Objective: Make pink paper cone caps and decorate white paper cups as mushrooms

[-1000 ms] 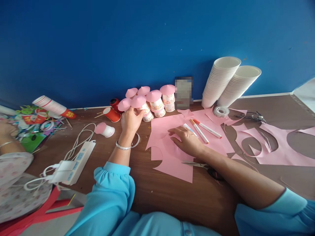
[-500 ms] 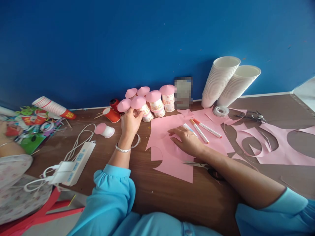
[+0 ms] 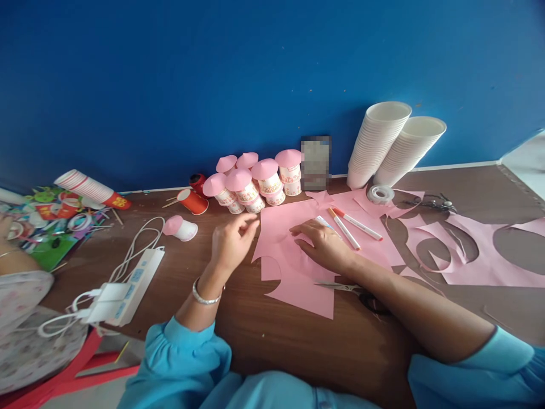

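My left hand (image 3: 233, 241) is over the table, just in front of a cluster of decorated paper cups (image 3: 248, 196) with pink cone-shaped paper roofs (image 3: 238, 179). Its fingers are loosely curled with a gap between them, and nothing shows in its grasp. A large sheet of pink paper (image 3: 276, 227) lies under my right hand (image 3: 321, 243), which rests palm down with fingers stretched out. Several markers (image 3: 344, 229) lie on the sheet beside those fingers. Below the right hand, scissors (image 3: 340, 287) lie partly on the paper, their handles partly covered by my forearm.
Two tall stacks of white cups (image 3: 378, 147) lean at the back wall near a tape roll (image 3: 380, 195). Pink offcuts (image 3: 472, 244) lie at right. At left are a small pink-topped cup (image 3: 185, 230), a red cup (image 3: 193, 201), a power strip (image 3: 140, 284) and another person's arm (image 3: 17, 261).
My left hand has let go of the front roofed cups and drawn back toward me, now covering the white ring on the table. My right hand has stayed on the pink paper.
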`<state>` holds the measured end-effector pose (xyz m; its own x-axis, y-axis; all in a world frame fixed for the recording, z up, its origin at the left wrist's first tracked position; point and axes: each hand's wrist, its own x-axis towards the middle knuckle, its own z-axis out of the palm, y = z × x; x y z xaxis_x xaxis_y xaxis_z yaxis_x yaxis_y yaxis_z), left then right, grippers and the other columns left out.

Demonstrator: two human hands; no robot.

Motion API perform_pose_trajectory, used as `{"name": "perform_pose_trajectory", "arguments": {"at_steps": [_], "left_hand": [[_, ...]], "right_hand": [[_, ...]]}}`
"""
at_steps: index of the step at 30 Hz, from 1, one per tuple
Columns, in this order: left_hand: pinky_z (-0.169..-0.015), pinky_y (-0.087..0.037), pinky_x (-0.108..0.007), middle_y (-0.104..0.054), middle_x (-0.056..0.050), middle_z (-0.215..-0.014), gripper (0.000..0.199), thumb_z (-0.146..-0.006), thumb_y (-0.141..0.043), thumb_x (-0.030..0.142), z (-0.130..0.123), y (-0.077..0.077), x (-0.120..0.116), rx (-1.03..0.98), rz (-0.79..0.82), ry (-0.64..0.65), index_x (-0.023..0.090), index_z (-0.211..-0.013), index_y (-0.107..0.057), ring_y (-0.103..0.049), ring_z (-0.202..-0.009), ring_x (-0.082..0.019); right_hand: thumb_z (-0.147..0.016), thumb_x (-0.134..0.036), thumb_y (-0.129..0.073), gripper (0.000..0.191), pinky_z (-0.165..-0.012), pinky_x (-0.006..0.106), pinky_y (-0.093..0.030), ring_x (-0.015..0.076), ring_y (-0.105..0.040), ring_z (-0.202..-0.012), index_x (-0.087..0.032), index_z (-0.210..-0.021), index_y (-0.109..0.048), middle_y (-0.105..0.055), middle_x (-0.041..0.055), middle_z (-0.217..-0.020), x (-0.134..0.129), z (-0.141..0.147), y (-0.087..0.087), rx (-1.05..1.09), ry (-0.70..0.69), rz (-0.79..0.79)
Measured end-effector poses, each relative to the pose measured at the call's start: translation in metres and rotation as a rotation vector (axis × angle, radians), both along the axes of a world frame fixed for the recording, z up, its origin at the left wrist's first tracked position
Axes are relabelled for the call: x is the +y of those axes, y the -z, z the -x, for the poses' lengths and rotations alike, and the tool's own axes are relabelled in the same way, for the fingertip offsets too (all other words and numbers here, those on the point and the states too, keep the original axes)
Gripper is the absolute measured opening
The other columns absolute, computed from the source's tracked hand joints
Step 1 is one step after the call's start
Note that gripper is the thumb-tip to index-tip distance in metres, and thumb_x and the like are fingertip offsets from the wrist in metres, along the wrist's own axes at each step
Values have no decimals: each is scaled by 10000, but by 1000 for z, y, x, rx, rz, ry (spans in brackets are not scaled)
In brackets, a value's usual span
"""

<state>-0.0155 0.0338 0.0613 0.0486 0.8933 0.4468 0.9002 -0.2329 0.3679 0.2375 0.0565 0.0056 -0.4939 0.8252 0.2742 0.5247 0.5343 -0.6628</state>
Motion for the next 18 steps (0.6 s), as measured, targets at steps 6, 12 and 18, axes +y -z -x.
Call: {"name": "perform_pose_trajectory", "arguments": {"at_steps": [6,12,18], "left_hand": [[-676,-533,-237,-783,-39,-894,139,-991,-606,201,-22,11,-26,-10,-17,356,199,-1027,-740,-715,-728,-126],[-829,-590,-326,-741,-69,-1002,182,-1000,-605,247,-27,25,-25,-65,79,438,227,-1140,-719,-719,-935,-190],[-1045,-560,-453,-713,-114,-1275,318,-998,-600,277,-36,44,-29,75,74,512,242,-1311,-647,-672,-1200,-270]], "right_hand": [[-930,-133,-621,230,-900,457,-625,288,-740,-1056,-189,-1120,-737,-798,110,-1105,-2,-16,-20,-70,-43,-100],[-998,-187,-544,234,-933,480,-615,298,-711,-1113,-213,-1109,-748,-794,103,-1109,-21,-69,-34,-203,74,-239],[-1023,-243,-551,242,-911,464,-632,295,-678,-1157,-210,-1196,-718,-750,129,-1232,-75,-92,-16,-296,160,-252]]}}
